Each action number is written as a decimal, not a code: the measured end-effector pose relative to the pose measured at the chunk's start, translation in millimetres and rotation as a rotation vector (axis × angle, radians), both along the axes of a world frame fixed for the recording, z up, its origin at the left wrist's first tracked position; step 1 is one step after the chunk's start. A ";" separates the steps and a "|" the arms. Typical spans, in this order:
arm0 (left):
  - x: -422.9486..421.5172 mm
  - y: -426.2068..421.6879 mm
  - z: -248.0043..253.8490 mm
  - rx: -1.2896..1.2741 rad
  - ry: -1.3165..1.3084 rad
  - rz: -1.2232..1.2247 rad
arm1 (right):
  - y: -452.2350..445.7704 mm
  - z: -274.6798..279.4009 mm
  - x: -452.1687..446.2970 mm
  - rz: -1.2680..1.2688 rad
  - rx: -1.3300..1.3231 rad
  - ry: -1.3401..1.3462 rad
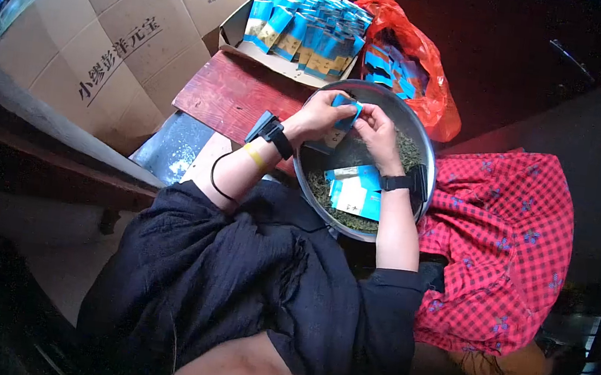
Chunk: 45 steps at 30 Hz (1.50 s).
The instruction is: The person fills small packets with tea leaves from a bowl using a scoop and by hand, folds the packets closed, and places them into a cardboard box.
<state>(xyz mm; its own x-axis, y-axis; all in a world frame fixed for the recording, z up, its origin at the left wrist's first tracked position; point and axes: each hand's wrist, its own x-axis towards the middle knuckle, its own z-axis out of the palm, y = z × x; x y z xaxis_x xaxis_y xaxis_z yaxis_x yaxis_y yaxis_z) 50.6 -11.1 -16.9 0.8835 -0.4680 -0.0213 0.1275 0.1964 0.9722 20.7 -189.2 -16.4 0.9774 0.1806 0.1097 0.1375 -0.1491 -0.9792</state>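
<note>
Above the far part of a round metal basin point(429, 174), my left hand point(316, 117) grips a blue packet point(335, 134) near its top. My right hand point(377, 131) pinches the upper right edge of the same packet, close to the left fingertips. The packet hangs roughly upright, its lower part pale brown. Dried green leaf bits point(410, 152) lie in the basin. Several flat blue and white packets point(354, 193) rest on them, below my hands and partly beside my right wrist. Whether the held packet's top is sealed is too small to tell.
A carton tray point(278, 64) full of upright blue packets stands on a red wooden board point(231, 97). Right of it, a red plastic bag point(440, 108) holds more packets. Large cardboard point(121, 34) leans at left. Red checked cloth point(494, 246) lies right of the basin.
</note>
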 end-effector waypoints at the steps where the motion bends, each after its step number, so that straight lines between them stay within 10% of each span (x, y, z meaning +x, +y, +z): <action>1: -0.7 -0.5 -2.0 0.005 -0.004 -0.001 | 1.0 8.0 -3.1 -0.001 0.005 -0.004; 14: -7.5 4.3 5.5 -0.249 -0.030 0.057 | 7.8 27.2 -10.1 -0.083 -0.345 -0.237; 21: 31.5 32.0 35.3 0.384 -0.661 0.124 | -4.6 34.7 -12.7 -0.154 -0.022 -0.152; 27: 141.1 113.3 42.4 0.526 -0.554 0.623 | -7.8 52.4 -16.8 -0.143 0.091 -0.114; 35: 204.6 116.7 -18.1 0.395 -0.026 0.474 | 7.0 54.8 -24.3 -0.021 0.084 0.043; 37: 218.8 111.8 -28.7 0.656 -0.435 0.746 | 5.8 51.9 -25.4 -0.020 0.096 0.064; 45: 26.6 70.6 141.6 -0.448 -0.408 -0.125 | -9.6 40.3 -12.9 -0.085 0.260 0.165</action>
<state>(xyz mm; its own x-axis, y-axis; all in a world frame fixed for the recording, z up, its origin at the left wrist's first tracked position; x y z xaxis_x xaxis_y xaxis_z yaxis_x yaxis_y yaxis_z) 77.2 59.5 124.7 0.7169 -0.4539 0.5293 -0.1883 0.6048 0.7738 7.7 -198.7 24.0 0.9963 0.0837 -0.0197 -0.0285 0.1051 -0.9941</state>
